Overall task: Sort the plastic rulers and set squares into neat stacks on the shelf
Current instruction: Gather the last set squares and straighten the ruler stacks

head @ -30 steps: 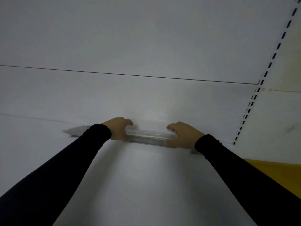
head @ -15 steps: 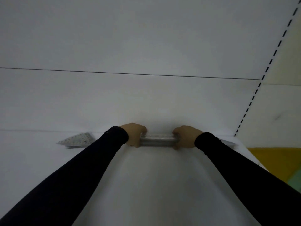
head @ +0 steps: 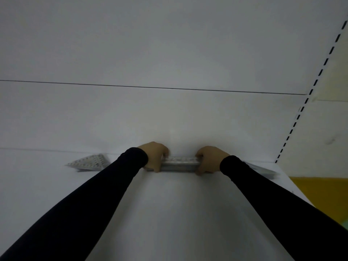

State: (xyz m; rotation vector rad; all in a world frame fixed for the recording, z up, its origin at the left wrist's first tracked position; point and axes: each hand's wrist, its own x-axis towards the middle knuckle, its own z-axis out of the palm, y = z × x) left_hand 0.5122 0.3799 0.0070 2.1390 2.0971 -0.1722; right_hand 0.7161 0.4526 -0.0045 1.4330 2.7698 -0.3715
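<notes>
A bundle of clear plastic rulers point(head: 179, 164) lies crosswise at the back of the white shelf point(head: 169, 213), close to the rear wall. My left hand point(head: 154, 156) grips its left end and my right hand point(head: 210, 159) grips its right end, fingers curled over the top. A small stack of clear set squares point(head: 88, 162) lies on the shelf to the left of my left arm. More clear rulers point(head: 261, 169) lie flat on the shelf to the right, partly hidden behind my right sleeve.
A white back panel with a horizontal seam point(head: 169, 87) rises behind the shelf. A slotted upright point(head: 308, 95) runs along the right side. Yellow floor point(head: 320, 193) shows past the shelf's right edge.
Both hands have drawn closer together along the ruler bundle and closed around its ends. The bundle looks squared up and sits slightly farther back.
</notes>
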